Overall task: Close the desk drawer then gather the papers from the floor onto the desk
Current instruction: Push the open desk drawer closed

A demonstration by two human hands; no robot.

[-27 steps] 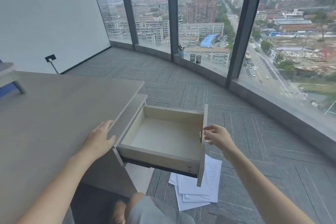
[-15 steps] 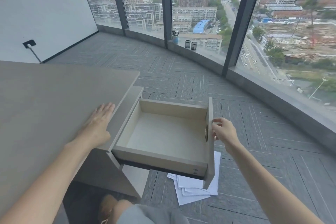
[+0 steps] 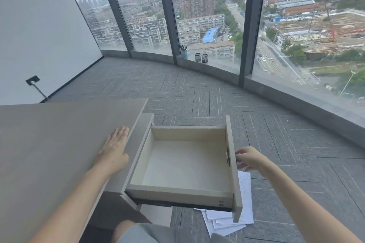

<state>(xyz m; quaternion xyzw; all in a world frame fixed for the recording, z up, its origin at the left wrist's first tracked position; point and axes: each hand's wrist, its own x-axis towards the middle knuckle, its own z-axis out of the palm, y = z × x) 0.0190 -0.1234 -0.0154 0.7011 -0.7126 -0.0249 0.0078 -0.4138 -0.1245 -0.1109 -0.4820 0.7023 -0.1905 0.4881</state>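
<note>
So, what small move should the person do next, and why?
Probably press the right hand against the drawer front and slide the drawer into the desk. The drawer stands fully open and empty, the left hand lies flat on the desk, and the papers lie on the floor.

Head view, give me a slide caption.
Right hand at open drawer front, left hand flat on desk.

A matt grey wood-grain desk (image 3: 49,144), a drawer (image 3: 183,165) lined in smooth pale board, white paper sheets (image 3: 227,221) and rough grey carpet (image 3: 197,94) are shown.
</note>
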